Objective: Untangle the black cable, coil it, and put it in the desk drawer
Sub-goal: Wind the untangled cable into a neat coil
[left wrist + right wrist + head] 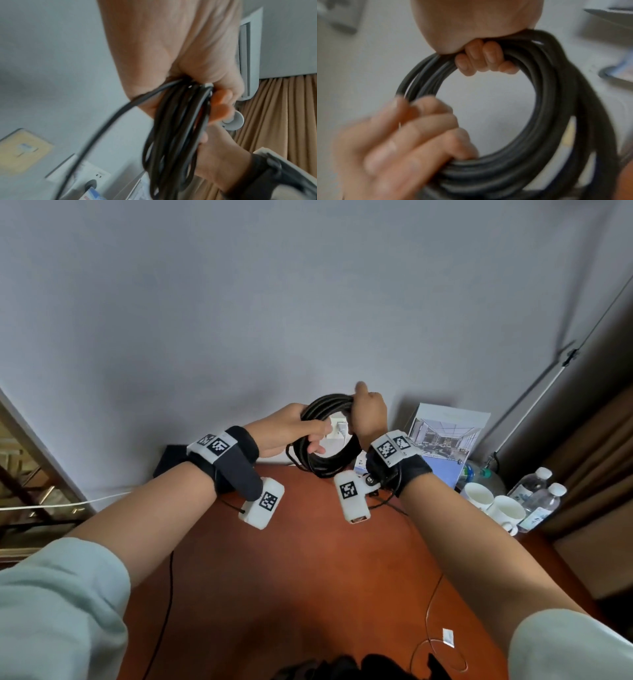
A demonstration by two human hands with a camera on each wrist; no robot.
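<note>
The black cable [327,465] is wound into a round coil of several loops and held upright in the air above the far end of the desk, close to the wall. My left hand [308,436] grips the coil's left side, fingers curled through the ring. My right hand [366,414] grips the top right, thumb raised. In the left wrist view my left hand [217,98] squeezes the cable [175,135] bundle, and one strand [102,128] runs off down-left. In the right wrist view my right hand [484,60] curls over the cable [551,108]; the left hand [412,135] holds it below. No drawer shows.
The red-brown desk [308,559] lies below the hands. At its far right stand two white mugs [503,510], water bottles [539,501] and a propped picture card [445,436]. A black box [171,460] sits far left. Thin wires [433,607] cross the near desk. A wall socket [337,428] shows through the coil.
</note>
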